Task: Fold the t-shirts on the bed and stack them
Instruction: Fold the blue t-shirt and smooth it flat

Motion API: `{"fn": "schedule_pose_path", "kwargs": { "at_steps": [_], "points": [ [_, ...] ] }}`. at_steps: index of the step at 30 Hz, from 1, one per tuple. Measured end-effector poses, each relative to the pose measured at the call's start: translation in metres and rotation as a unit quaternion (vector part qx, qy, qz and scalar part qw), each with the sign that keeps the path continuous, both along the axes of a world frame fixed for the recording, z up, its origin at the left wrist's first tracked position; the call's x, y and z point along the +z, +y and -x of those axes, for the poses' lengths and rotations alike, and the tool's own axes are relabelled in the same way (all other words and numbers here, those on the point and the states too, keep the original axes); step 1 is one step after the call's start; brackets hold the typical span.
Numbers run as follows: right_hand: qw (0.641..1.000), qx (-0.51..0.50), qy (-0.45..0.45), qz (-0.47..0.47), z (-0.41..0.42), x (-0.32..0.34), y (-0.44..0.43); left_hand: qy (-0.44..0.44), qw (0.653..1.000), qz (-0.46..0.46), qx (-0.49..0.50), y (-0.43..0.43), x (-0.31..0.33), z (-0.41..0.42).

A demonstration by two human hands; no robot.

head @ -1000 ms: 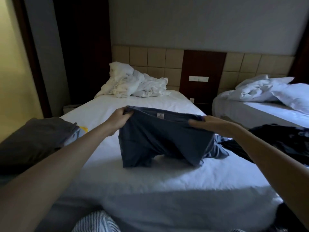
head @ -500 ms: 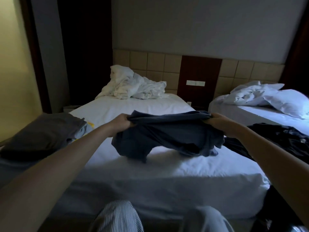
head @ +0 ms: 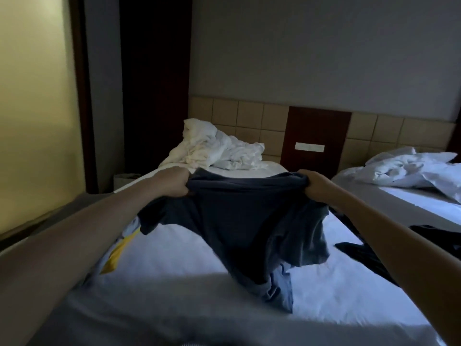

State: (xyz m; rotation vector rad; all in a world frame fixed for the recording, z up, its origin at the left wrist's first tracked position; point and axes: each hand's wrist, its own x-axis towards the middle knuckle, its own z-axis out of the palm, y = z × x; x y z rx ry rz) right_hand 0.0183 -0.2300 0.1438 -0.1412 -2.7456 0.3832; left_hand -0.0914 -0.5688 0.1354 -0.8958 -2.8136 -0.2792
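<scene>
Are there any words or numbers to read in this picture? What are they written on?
No words or numbers can be read here.
The white plate on the dark wood panel: blank, or too blurred to tell.
The yellow print at the left: only a shape, no letters legible.
The dark blue t-shirt: no label or print in view.

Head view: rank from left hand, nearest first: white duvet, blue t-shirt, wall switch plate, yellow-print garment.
1. blue t-shirt, held by left hand
2. yellow-print garment, bed's left edge
3. white duvet, head of bed
4. wall switch plate, farthest back, rightward
</scene>
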Motion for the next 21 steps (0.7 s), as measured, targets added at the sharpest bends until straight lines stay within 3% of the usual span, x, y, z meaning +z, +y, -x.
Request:
{"fn": "schedule_pose_path", "kwargs": {
  "at_steps": [2, 5, 6, 7, 8, 9, 10, 11, 12, 13, 14, 16, 18, 19, 21],
  "points": [
    [0.999, 0.002, 0.01, 0.031, 0.016, 0.003, 0.001, -0.044, 0.988, -0.147, 0.002, 0.0, 0.002, 0.019],
    [0.994, 0.058, 0.023, 0.087, 0.027, 0.016, -0.002, -0.176, 0.913, -0.368, -0.006, 0.005, 0.012, 0.034],
    [0.996, 0.062, -0.001, 0.069, 0.026, 0.023, -0.003, -0.194, 0.89, -0.413, -0.013, 0.007, 0.016, 0.037],
    [0.999, 0.03, -0.041, -0.015, 0.025, 0.031, -0.004, -0.197, 0.881, -0.43, -0.028, 0.009, 0.021, 0.038],
    [0.985, -0.028, -0.079, -0.151, 0.024, 0.039, -0.004, -0.187, 0.891, -0.41, -0.05, 0.009, 0.026, 0.039],
    [0.95, -0.085, -0.096, -0.285, 0.024, 0.045, -0.003, -0.167, 0.923, -0.339, -0.067, 0.007, 0.032, 0.039],
    [0.919, -0.117, -0.085, -0.366, 0.029, 0.046, 0.001, -0.136, 0.965, -0.216, -0.067, 0.006, 0.036, 0.041],
    [0.908, -0.131, -0.058, -0.393, 0.034, 0.046, 0.002, -0.088, 0.993, -0.071, -0.038, 0.007, 0.038, 0.041],
    [0.913, -0.136, -0.028, -0.385, 0.038, 0.043, 0.001, -0.025, 0.998, 0.052, 0.011, 0.009, 0.037, 0.043],
    [0.923, -0.138, -0.007, -0.358, 0.042, 0.04, 0.0, 0.033, 0.991, 0.117, 0.056, 0.012, 0.035, 0.047],
    [0.94, -0.138, 0.005, -0.312, 0.045, 0.037, -0.001, 0.072, 0.986, 0.121, 0.083, 0.016, 0.034, 0.049],
    [0.974, -0.136, 0.011, -0.182, 0.052, 0.033, 0.0, 0.079, 0.991, 0.024, 0.101, 0.021, 0.035, 0.051],
    [0.995, -0.099, 0.011, 0.006, 0.055, 0.038, 0.005, 0.037, 0.989, -0.12, 0.083, 0.025, 0.042, 0.053],
    [0.992, -0.06, 0.018, 0.109, 0.055, 0.042, 0.007, 0.03, 0.98, -0.183, 0.066, 0.027, 0.046, 0.054],
    [0.942, 0.025, 0.036, 0.334, 0.05, 0.05, 0.007, 0.042, 0.955, -0.289, 0.045, 0.03, 0.053, 0.054]
  ]
}}
